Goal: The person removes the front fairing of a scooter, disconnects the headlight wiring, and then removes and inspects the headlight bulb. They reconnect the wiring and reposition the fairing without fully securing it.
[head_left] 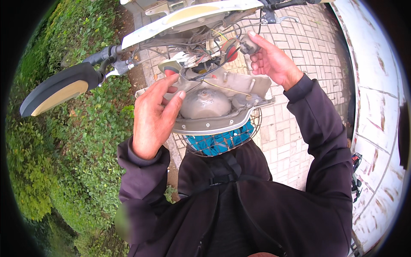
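The right hand has its thumb and forefinger closed on a small grey fitting, its other fingers curled in toward the palm below. Just left of those gripping fingers sits a round red part, and farther left a tangle of wires spreads between the two hands, some running near the held piece. The left hand is loosely bent, its thumb set well apart from the forefinger and the gap between them open; whether its tips touch anything, I cannot tell. Right under and to the right of the left fingers lies a grey housing, its hollow back facing up and a rounded bulge in its middle. White connectors lie just beyond the left fingertips. Below the housing, nearer the body than either hand's fingers, is a wire basket with blue cloth inside. Past both sets of fingertips stretches a white front panel with a yellowish band; well to the left of the left fingers is a mirror, and brick paving shows to the right of the right fingers.
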A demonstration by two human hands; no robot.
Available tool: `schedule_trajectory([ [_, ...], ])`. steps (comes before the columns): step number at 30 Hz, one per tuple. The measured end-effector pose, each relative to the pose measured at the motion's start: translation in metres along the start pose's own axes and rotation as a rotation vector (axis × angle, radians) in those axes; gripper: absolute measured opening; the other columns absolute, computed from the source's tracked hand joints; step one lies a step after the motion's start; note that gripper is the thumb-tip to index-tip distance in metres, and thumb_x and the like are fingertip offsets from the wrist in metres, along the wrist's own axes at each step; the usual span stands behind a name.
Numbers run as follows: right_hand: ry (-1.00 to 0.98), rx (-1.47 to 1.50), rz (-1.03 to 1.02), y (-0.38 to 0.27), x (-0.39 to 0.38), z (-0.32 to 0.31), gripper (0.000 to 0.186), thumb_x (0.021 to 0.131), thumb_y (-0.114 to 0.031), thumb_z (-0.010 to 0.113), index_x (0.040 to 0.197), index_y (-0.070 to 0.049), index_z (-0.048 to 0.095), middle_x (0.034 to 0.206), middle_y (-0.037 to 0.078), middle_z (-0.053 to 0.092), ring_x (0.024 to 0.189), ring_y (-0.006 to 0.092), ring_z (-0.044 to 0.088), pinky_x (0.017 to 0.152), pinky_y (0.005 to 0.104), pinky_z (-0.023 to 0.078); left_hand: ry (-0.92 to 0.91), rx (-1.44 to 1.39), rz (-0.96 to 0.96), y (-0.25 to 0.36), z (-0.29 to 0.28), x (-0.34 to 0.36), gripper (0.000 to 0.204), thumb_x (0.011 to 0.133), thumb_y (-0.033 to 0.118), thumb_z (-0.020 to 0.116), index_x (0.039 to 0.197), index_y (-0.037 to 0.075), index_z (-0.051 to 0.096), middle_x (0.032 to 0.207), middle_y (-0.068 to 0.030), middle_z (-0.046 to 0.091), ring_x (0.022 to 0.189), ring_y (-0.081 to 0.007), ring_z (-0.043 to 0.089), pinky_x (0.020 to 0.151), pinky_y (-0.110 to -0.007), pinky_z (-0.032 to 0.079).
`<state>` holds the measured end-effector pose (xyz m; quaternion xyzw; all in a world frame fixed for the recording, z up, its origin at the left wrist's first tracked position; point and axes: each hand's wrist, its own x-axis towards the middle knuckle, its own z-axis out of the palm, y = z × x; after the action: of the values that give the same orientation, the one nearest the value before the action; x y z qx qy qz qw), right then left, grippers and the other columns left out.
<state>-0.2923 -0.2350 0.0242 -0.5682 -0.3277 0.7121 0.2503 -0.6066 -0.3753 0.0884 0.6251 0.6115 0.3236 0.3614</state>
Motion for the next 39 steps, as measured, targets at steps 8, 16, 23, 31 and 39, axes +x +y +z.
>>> schedule_trajectory([
  [8,0.013,-0.021,-0.009,-0.001,0.001,-0.002,0.054,0.093,-0.069,0.073,0.093,-0.015,0.066,0.077,-0.003,0.059,0.063,0.0107,0.061,0.062,0.0277,0.053,-0.019,0.003,0.014,-0.001,-0.002,0.0,0.038,0.096,0.006,0.074,0.133,-0.003,0.068,0.103,-0.0191,0.074,0.069,-0.02,0.071,0.065,-0.032,0.056],
  [16,0.051,-0.145,-0.104,-0.005,-0.004,-0.002,0.058,0.089,-0.07,0.077,0.088,-0.012,0.068,0.074,-0.004,0.058,0.061,0.0095,0.061,0.063,0.0262,0.053,-0.131,0.22,0.096,0.012,-0.006,0.02,0.049,0.095,0.008,0.077,0.142,0.001,0.065,0.113,-0.0177,0.075,0.079,-0.0125,0.066,0.071,-0.029,0.056],
  [23,0.158,-0.469,-0.536,-0.012,-0.023,0.013,0.053,0.089,-0.054,0.085,0.097,-0.003,0.071,0.082,0.003,0.069,0.068,0.0093,0.065,0.065,0.0251,0.054,-0.055,0.139,0.235,0.019,0.014,0.038,0.056,0.089,0.011,0.081,0.14,-0.002,0.06,0.118,-0.0223,0.069,0.095,-0.0343,0.069,0.081,-0.044,0.056],
  [31,0.254,-0.684,-1.079,0.015,-0.052,0.04,0.053,0.079,-0.022,0.094,0.121,-0.003,0.069,0.109,0.008,0.071,0.087,0.0185,0.072,0.074,0.0305,0.059,0.036,0.041,0.061,0.031,0.026,0.014,0.05,0.095,0.002,0.076,0.143,-0.001,0.062,0.132,-0.0129,0.07,0.105,-0.0163,0.072,0.079,-0.028,0.059],
  [39,0.116,-0.746,-1.136,0.027,-0.069,0.049,0.06,0.079,-0.005,0.088,0.134,-0.008,0.064,0.128,0.01,0.064,0.111,0.0234,0.067,0.08,0.0309,0.059,-0.102,-0.552,-0.159,0.027,0.04,-0.002,0.049,0.102,0.003,0.07,0.147,-0.004,0.056,0.138,-0.0163,0.067,0.112,-0.0204,0.073,0.087,-0.033,0.062],
])
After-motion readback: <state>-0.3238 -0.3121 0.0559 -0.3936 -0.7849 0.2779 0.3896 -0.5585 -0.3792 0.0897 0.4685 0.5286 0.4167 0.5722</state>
